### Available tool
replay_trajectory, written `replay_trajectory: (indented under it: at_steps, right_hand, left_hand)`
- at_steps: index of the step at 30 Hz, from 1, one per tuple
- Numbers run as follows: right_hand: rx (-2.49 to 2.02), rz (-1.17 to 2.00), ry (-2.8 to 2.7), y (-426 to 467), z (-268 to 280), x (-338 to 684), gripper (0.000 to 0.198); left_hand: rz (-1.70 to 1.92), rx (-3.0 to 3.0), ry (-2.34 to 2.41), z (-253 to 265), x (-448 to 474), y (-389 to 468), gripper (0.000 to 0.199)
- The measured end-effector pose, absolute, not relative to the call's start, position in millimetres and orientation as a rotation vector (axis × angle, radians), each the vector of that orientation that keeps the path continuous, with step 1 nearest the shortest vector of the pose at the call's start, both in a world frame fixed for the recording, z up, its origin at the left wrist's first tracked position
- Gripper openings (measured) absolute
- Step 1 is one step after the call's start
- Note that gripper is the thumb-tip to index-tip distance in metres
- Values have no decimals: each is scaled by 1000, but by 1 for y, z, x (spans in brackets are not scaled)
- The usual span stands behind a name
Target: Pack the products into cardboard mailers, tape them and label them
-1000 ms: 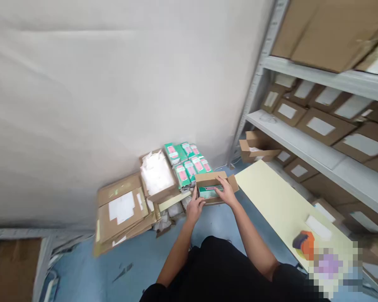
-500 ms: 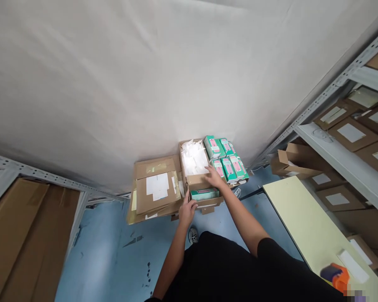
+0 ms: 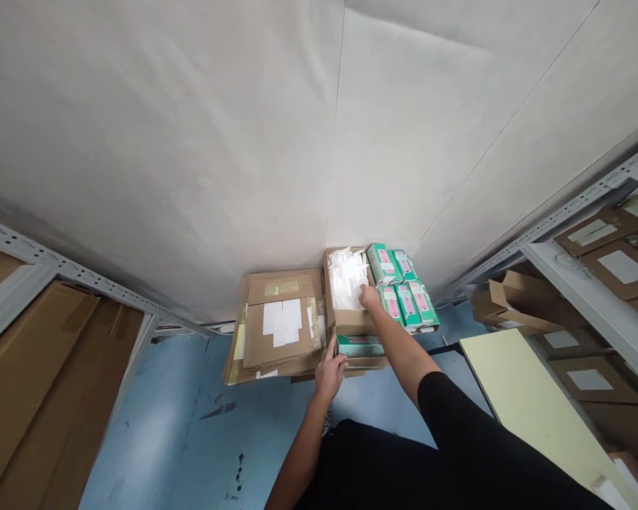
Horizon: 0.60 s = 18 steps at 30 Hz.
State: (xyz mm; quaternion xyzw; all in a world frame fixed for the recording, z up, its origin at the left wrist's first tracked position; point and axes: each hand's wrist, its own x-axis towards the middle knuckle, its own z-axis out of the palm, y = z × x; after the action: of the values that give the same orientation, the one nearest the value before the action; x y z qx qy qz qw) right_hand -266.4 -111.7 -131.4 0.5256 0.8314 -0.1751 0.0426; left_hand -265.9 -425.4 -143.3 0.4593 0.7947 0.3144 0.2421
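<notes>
An open cardboard box (image 3: 355, 322) holds a heap of small white packets (image 3: 347, 273). My right hand (image 3: 371, 297) reaches over the box's right side, its fingers drawn together on the packets at the right of the heap; exactly what they pinch is partly hidden. At the front left corner, my left hand (image 3: 329, 372) rests with its index finger stretched along the side and the thumb apart. Just beyond that thumb lies a green carton (image 3: 359, 346), in the front part of the box. Several green-and-pink cartons (image 3: 407, 301) stand in rows to the right.
Flattened cardboard (image 3: 281, 322) with a white label is stacked at the left. A pale yellow table (image 3: 526, 397) stands to my right, beside shelves of cardboard boxes (image 3: 590, 379). Tall cardboard (image 3: 47, 397) fills the left rack. A grey wall covering (image 3: 244, 142) rises behind.
My right hand has moved from the near edge of the white packets farther into the heap, and its fingers have closed. The left hand stays at the corner. The view has shifted.
</notes>
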Motion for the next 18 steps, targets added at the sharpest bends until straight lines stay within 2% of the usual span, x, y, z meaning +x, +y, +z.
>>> replay_trajectory:
  at_steps: [2, 7, 13, 18]
  right_hand:
    - [1591, -541, 2589, -110, -126, -263, 37]
    - [1590, -658, 2900, -105, -104, -250, 33]
    - [1916, -987, 3204, -100, -78, -227, 27]
    - [1931, -1336, 3352, -104, -38, -212, 29]
  left_hand:
    - [873, 1268, 2170, -145, -267, -426, 19]
    - [877, 1276, 2195, -148, -267, -425, 18]
    - [855, 1303, 2236, -146, -264, -422, 18]
    - [865, 1310, 2272, -145, -261, -421, 17]
